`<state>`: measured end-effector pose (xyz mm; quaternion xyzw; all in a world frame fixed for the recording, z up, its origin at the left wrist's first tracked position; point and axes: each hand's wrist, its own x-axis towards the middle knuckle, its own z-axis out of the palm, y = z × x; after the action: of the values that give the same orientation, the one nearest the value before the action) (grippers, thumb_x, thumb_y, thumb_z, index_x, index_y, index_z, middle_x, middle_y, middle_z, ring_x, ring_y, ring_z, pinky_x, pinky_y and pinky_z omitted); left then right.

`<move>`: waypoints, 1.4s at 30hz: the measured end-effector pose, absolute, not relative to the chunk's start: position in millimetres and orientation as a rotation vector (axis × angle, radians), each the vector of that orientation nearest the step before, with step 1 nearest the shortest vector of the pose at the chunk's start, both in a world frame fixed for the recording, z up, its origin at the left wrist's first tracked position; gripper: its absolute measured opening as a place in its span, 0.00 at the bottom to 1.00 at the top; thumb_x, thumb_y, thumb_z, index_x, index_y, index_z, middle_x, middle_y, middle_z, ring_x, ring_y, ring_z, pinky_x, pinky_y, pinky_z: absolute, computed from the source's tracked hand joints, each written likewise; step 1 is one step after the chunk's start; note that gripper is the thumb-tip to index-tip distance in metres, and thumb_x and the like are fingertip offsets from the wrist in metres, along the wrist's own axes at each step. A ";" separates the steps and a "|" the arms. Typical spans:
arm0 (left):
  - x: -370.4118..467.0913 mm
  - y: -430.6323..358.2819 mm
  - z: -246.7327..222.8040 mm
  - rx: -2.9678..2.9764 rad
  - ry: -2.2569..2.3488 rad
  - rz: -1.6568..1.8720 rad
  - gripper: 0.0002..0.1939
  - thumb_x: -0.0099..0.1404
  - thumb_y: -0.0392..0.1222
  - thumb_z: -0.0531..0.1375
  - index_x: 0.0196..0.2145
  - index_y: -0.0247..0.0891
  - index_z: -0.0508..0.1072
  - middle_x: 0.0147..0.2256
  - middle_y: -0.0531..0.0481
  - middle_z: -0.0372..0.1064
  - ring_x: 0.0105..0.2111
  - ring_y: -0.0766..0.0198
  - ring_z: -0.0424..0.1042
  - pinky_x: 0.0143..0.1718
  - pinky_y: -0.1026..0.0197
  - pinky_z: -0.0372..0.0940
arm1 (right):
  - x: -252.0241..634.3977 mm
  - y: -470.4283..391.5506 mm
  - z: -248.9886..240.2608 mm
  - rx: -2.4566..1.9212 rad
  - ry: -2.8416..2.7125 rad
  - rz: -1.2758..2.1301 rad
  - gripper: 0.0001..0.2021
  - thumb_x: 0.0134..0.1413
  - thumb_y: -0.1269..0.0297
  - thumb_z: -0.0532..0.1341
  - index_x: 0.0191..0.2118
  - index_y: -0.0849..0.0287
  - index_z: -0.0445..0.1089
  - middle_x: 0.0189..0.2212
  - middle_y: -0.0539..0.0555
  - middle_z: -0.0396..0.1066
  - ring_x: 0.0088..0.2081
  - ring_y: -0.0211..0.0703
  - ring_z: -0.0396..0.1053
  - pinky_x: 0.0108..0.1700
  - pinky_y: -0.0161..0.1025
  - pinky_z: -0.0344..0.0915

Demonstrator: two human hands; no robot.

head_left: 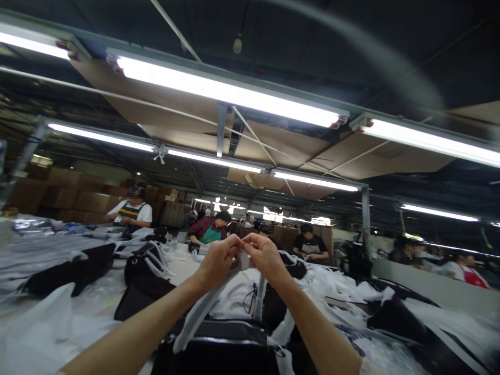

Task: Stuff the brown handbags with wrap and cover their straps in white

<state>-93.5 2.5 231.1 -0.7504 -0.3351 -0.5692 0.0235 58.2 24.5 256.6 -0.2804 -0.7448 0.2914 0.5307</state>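
Note:
Both of my hands meet at the middle of the view, above a black bag (219,350) with wrapped handles. My left hand (219,260) is closed, its fingertips pinching the top of a whitish wrapped strap (207,304). Touching it at the fingertips, my right hand (265,256) is closed too and pinches the same pale wrapping. The strap runs down from my hands to the bag's left side. Another wrapped strap piece (260,299) hangs below my right hand. Exactly how the wrapping lies between the fingertips is too small to tell.
More black bags (146,260) and white wrapping material (332,281) cover the table around the bag. Clear plastic (383,354) lies at the lower right. Several people work beyond the table, one in a green apron (211,234). Cardboard boxes (62,198) are stacked at the back left.

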 end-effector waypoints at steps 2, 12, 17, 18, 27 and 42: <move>-94.1 4.3 232.9 -2.344 -1.038 -1.764 0.07 0.62 0.37 0.51 0.29 0.39 0.67 0.24 0.57 0.62 0.27 0.66 0.61 0.31 0.64 0.56 | 58.9 26.9 261.1 -0.638 -1.755 0.532 0.03 0.42 0.63 0.66 0.23 0.55 0.72 0.26 0.49 0.66 0.32 0.43 0.66 0.34 0.38 0.63; -101.5 -1.0 269.0 -2.447 -1.032 -1.782 0.05 0.63 0.39 0.53 0.28 0.39 0.63 0.26 0.57 0.59 0.28 0.66 0.59 0.31 0.65 0.56 | 41.5 46.5 288.8 -0.593 -1.702 0.629 0.10 0.43 0.55 0.63 0.24 0.56 0.69 0.21 0.46 0.64 0.25 0.38 0.59 0.29 0.36 0.58; -100.1 -4.3 262.4 -2.469 -1.018 -1.792 0.06 0.65 0.40 0.52 0.30 0.40 0.64 0.25 0.58 0.59 0.27 0.67 0.59 0.29 0.66 0.57 | 47.9 41.6 290.0 -0.596 -1.773 0.791 0.15 0.37 0.51 0.66 0.23 0.58 0.68 0.17 0.45 0.63 0.18 0.33 0.54 0.22 0.34 0.52; -97.9 -3.1 258.6 -2.477 -1.013 -1.793 0.06 0.65 0.40 0.52 0.30 0.40 0.63 0.25 0.58 0.59 0.26 0.67 0.60 0.29 0.66 0.57 | 48.9 41.2 289.9 -0.595 -1.773 0.779 0.14 0.37 0.51 0.66 0.22 0.58 0.68 0.16 0.45 0.62 0.18 0.32 0.54 0.22 0.34 0.51; -88.9 0.6 253.3 -2.534 -0.965 -1.791 0.02 0.67 0.40 0.52 0.37 0.41 0.63 0.27 0.57 0.65 0.27 0.65 0.69 0.30 0.64 0.63 | 54.1 44.3 305.7 -0.524 -1.756 0.536 0.13 0.43 0.53 0.65 0.21 0.56 0.67 0.18 0.44 0.60 0.23 0.36 0.56 0.27 0.35 0.54; -85.1 2.2 252.2 -2.583 -0.803 -1.793 0.08 0.65 0.36 0.56 0.44 0.38 0.64 0.35 0.49 0.75 0.35 0.62 0.75 0.37 0.63 0.68 | 48.6 43.9 303.7 -0.504 -1.831 0.688 0.17 0.43 0.46 0.63 0.24 0.55 0.65 0.17 0.44 0.62 0.18 0.35 0.57 0.19 0.34 0.53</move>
<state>-85.1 2.2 252.2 -0.7948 -0.2470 -0.5519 -0.0517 48.6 43.9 303.7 -0.2112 -0.7676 0.2883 0.5321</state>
